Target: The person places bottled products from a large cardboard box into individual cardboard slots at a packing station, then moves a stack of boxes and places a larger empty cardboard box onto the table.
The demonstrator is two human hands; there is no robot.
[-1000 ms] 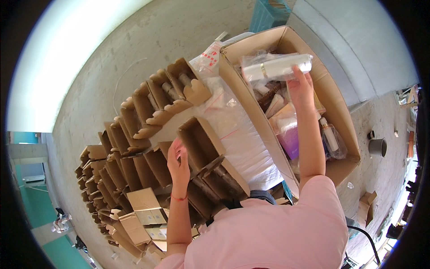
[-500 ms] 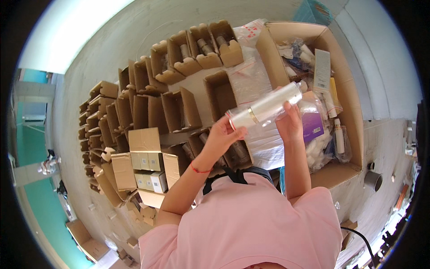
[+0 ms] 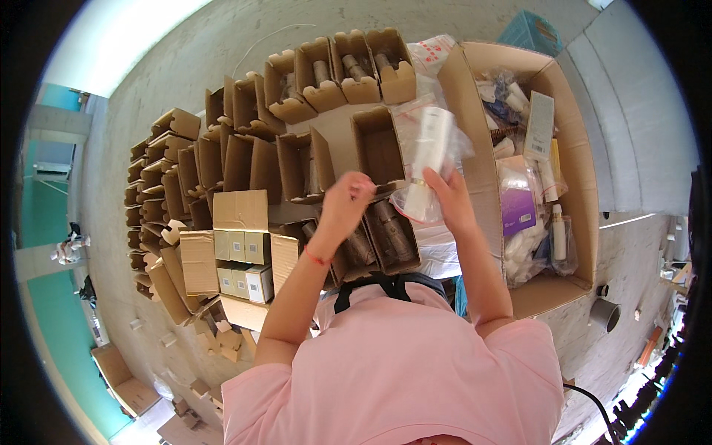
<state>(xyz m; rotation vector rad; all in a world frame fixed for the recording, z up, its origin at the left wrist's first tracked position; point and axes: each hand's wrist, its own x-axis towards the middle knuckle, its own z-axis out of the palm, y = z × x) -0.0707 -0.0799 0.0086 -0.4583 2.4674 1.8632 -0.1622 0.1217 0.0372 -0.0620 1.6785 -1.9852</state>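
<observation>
White cylinder [image 3: 432,142]; axis seemingly forward, slightly right

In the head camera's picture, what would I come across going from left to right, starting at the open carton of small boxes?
Open carton of small boxes → left hand → white cylinder held in the right hand → purple box → bagged white bottle → grey pipe piece.

The person's right hand [image 3: 450,199] gripped a white bottle [image 3: 431,137] in a clear bag [image 3: 461,145]. The left hand [image 3: 345,202], blurred, was near an open box [image 3: 377,141]. On the right, a carton [image 3: 470,104] held a purple pack [image 3: 518,209]; more boxes [image 3: 250,165] filled the left. A blue crate [image 3: 529,34] stood at the far right.
</observation>
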